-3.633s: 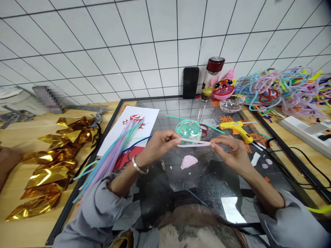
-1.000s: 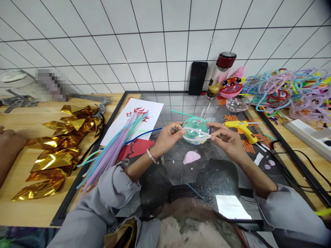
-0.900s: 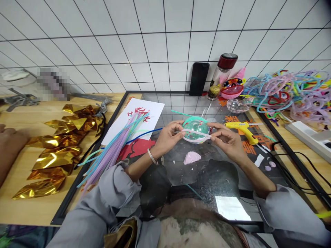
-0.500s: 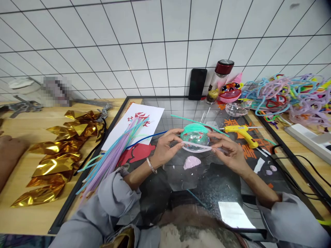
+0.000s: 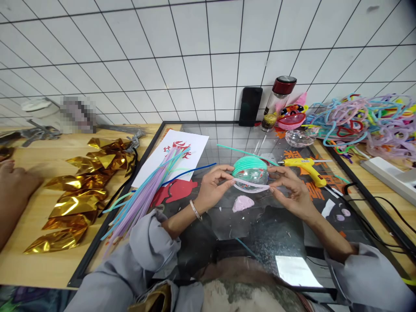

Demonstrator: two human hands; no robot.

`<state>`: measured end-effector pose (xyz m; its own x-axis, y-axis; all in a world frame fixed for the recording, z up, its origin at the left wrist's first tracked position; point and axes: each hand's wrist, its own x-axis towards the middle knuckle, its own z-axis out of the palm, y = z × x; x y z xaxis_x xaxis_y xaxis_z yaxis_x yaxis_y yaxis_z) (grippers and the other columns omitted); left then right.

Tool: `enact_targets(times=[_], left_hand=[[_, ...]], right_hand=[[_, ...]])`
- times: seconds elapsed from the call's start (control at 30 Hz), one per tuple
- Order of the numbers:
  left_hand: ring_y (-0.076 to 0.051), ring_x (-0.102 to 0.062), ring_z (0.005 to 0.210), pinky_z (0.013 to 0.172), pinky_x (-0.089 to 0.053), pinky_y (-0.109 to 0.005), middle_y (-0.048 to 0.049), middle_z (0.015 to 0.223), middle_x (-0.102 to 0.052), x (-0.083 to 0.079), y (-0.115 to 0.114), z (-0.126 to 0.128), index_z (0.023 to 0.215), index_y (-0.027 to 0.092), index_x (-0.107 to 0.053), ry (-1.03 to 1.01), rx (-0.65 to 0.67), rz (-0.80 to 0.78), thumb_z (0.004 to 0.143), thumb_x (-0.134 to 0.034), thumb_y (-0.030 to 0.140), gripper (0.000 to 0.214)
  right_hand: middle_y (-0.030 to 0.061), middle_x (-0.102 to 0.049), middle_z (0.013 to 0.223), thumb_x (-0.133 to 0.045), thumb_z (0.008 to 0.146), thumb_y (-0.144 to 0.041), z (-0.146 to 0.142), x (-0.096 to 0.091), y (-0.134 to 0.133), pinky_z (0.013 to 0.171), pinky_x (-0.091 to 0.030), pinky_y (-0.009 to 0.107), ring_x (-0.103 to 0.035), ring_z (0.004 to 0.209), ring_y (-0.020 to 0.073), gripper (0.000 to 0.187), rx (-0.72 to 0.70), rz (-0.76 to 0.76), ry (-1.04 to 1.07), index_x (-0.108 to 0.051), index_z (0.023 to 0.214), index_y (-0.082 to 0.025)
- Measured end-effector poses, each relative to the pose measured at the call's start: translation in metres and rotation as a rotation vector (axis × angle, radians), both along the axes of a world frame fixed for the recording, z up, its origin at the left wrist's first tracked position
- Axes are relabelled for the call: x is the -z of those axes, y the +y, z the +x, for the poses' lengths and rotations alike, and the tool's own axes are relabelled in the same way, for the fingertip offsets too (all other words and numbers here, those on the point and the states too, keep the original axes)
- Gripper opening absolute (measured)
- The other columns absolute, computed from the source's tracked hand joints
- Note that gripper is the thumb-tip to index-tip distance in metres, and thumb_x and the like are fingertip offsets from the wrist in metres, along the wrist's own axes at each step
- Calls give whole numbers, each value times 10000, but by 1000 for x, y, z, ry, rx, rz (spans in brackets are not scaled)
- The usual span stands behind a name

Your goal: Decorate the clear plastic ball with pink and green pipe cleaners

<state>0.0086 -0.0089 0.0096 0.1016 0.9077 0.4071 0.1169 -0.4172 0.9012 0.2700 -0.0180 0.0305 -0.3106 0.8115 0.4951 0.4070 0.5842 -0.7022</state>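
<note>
Between my hands sits a clear plastic dome (image 5: 255, 177), its far side covered in rows of green pipe cleaner (image 5: 249, 164). A pale lilac pipe cleaner (image 5: 251, 184) runs across the dome's near side. My left hand (image 5: 212, 188) pinches its left end between thumb and fingers. At the other end, my right hand (image 5: 290, 193) has thumb and fingertips closed on the strip, its fingers also by the dome's right edge. Just in front, a small lilac fuzzy piece (image 5: 243, 203) lies on the glass. To the right rests a yellow glue gun (image 5: 307, 167).
Loose pipe cleaners (image 5: 147, 195) lie left over white paper (image 5: 169, 151) and a red cutout (image 5: 177, 190). A phone (image 5: 250, 106), bottle (image 5: 277, 104) and tangled pipe cleaners (image 5: 354, 121) stand behind. Gold foil (image 5: 78, 199) and another person's arm (image 5: 13, 199) are far left; a power strip (image 5: 390, 177) right.
The whole view has shifted slightly, so everything sits a little further right. My hands keep their hold on the lilac strip at the dome. The other person's hand at far left shows more.
</note>
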Motion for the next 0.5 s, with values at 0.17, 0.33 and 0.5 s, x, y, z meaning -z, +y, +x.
enact_targets(times=[0.17,0.33,0.5], left_hand=[[-189,-665,1003,847,-566,-338,-116,1084,-674,0,1,6,785,152,-700,-101,12,-49,789,-738,294,147],[-170,-662,948,840,-572,-331,-91,1017,-664,-2,4,11,777,151,-697,-185,-6,-85,765,-759,309,170],[-160,-661,910,828,-570,-317,-77,970,-677,1,7,13,777,150,-700,-206,-16,-114,751,-768,320,185]], right_hand=[[81,-575,1264,-652,859,-254,1,-2,0,990,-504,477,-589,1168,278,75,-6,-2,-34,-704,805,-246],[81,-557,1300,-666,856,-277,-1,-2,0,1007,-508,480,-553,1234,292,78,-20,-42,10,-704,795,-246],[77,-577,1280,-664,862,-313,0,3,3,959,-547,467,-564,1221,281,106,-10,-99,41,-712,796,-245]])
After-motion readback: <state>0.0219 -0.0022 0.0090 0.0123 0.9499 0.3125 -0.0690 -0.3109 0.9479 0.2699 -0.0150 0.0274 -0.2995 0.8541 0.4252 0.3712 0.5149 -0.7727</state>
